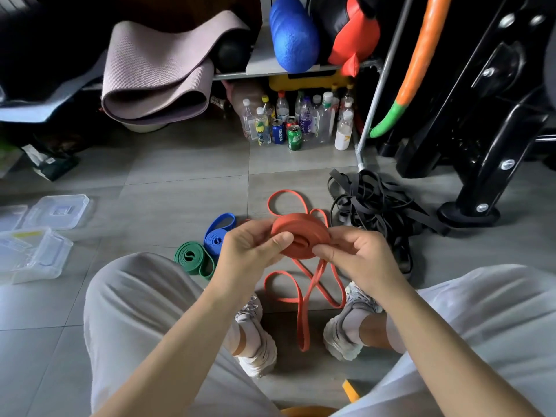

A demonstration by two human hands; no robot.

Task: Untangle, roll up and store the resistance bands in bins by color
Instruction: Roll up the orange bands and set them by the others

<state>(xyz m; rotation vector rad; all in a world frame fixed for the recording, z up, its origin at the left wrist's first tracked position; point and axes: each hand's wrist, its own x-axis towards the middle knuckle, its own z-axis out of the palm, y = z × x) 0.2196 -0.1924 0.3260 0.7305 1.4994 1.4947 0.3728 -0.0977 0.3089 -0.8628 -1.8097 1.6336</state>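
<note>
I hold a partly rolled red band (301, 234) in front of me. My left hand (249, 251) grips the roll's left side with the thumb on top. My right hand (358, 254) pinches its right side. The loose tail of red band (304, 296) hangs down and loops on the floor between my shoes. A rolled blue band (217, 236) and a rolled green band (194, 260) lie on the floor to the left. A tangled heap of black bands (376, 206) lies at the right.
Clear plastic bins (33, 254) and lids (58, 210) sit on the tiled floor at far left. Bottles and cans (298, 121) stand under a shelf ahead. A black machine base (469, 212) is at the right. A folded mat (156, 73) hangs at the upper left.
</note>
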